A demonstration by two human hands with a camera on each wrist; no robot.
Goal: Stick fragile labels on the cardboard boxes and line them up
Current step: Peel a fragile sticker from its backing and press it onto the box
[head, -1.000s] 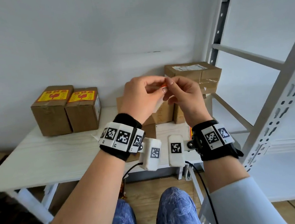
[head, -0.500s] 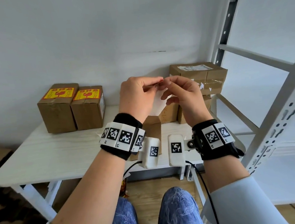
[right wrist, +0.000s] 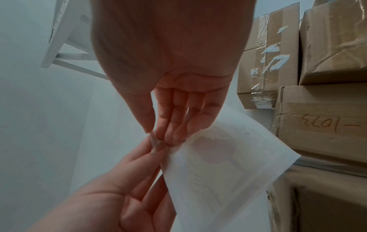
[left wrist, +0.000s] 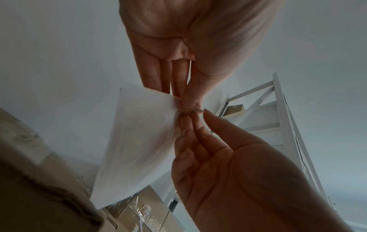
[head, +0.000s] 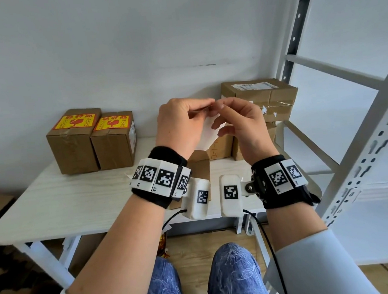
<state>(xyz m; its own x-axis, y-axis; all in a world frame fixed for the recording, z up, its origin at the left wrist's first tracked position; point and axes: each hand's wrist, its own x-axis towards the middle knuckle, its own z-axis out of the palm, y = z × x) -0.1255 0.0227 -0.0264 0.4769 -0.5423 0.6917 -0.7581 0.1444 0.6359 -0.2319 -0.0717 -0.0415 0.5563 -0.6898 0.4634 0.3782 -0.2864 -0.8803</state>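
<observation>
Both hands are raised above the table and meet at one corner of a white label sheet (head: 208, 134). My left hand (head: 209, 103) pinches that corner, and my right hand (head: 220, 106) pinches it from the other side. The sheet (left wrist: 143, 141) hangs down with its white back showing; a faint print shows through the sheet (right wrist: 218, 172). Two cardboard boxes with yellow fragile labels, one (head: 75, 143) beside the other (head: 114, 142), stand together at the table's back left. A stack of unlabelled boxes (head: 258, 94) stands at the back right, partly hidden by my right hand.
A small open cardboard box (head: 199, 167) sits on the white table (head: 75, 199) behind my wrists. A grey metal shelf frame (head: 363, 132) rises at the right. The person's knees are under the table's front edge.
Both hands stay joined at the sheet's corner. The orange sliver seen between the fingers a second ago no longer shows; the white back of the sheet now hangs below them.
</observation>
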